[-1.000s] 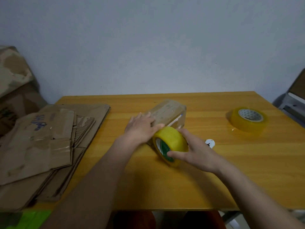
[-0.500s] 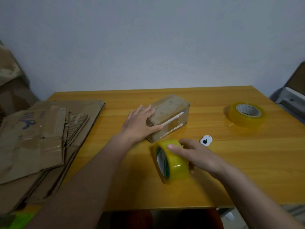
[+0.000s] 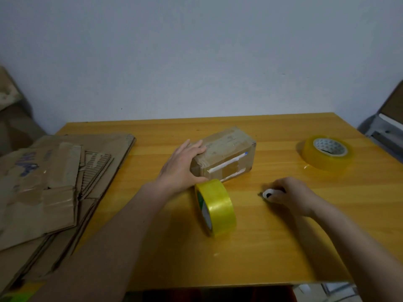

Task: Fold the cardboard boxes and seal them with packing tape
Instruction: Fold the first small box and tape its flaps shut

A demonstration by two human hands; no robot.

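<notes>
On table (image 3: 283, 247) | left hand (image 3: 182, 168) flat on box (image 3: 226, 155) | right hand (image 3: 287, 196) fingers pinch cutter (image 3: 268, 194)

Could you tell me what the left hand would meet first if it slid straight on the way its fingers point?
The left hand already rests against the near end of the cardboard box, fingers pointing along its top. Going on, it would likely just push the box; beyond lies bare table.
</notes>
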